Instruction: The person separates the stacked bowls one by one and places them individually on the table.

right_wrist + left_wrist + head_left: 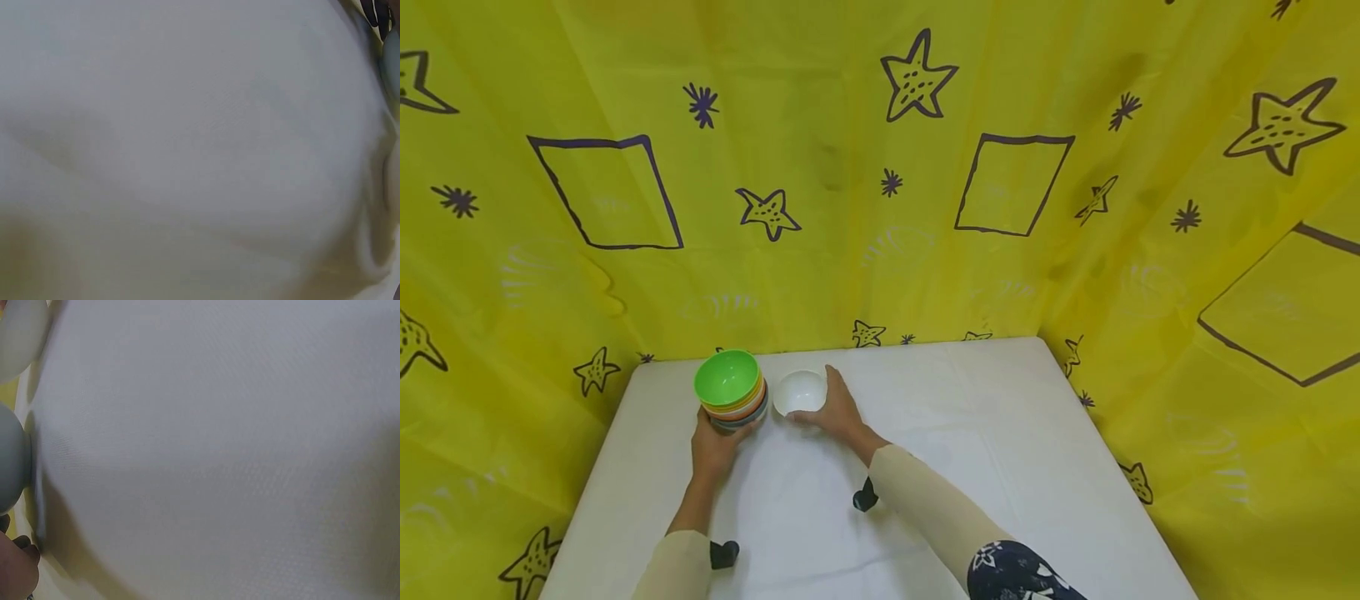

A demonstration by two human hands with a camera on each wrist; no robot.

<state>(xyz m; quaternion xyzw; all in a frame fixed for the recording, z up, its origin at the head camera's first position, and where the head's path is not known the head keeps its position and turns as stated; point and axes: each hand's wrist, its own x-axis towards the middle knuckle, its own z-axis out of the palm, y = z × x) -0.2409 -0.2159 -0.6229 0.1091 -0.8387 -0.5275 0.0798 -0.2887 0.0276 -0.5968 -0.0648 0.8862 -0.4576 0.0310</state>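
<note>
Hand [17,572], grey bowl [10,459], pale bowl [22,337], white tabletop [219,425]

You can read no text, label, brand, number or sign on the bowls [727,379], the white table [805,500], the sleeves [932,504] or the yellow curtain [835,100] before you.

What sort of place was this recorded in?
Probably a makeshift, curtained-off recording space; anything beyond is hidden. Yellow star-patterned curtains hang behind and on both sides of a white-topped table, where the left hand holds stacked bowls and the right hand a white bowl.
</note>
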